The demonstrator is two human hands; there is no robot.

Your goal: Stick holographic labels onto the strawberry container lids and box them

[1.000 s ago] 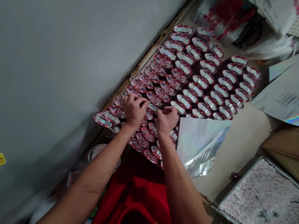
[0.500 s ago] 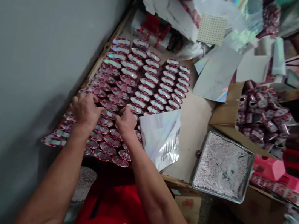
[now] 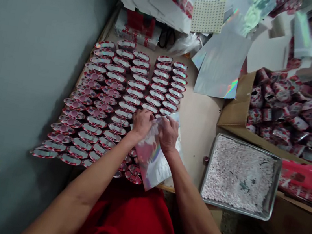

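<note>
A shiny holographic sheet (image 3: 156,165) lies tilted over the front right rows of small red-patterned pieces. My left hand (image 3: 143,123) is closed in a pinch at the sheet's upper left edge. Close beside it, my right hand (image 3: 168,135) pinches the upper edge, and the sheet bends between the two. Whether a small strip is between the fingertips I cannot tell. The oval-ended pieces (image 3: 95,121) stand in tight rows to the left and behind. Many carry a pale silvery strip across the top; others show a pink round centre (image 3: 87,91).
On the right stands a metal tray (image 3: 274,192) of small pale bits, with a cardboard box (image 3: 232,116) of red-patterned pieces behind it. Silvery sheets (image 3: 220,72), a dotted sheet (image 3: 208,16) and scissors (image 3: 167,38) lie at the back. A grey wall (image 3: 35,53) borders the left.
Both hands have moved right, from a piece in the rows to the holographic sheet, which is now lifted and bent. More pieces in the front left rows show silvery strips. The view has swung right.
</note>
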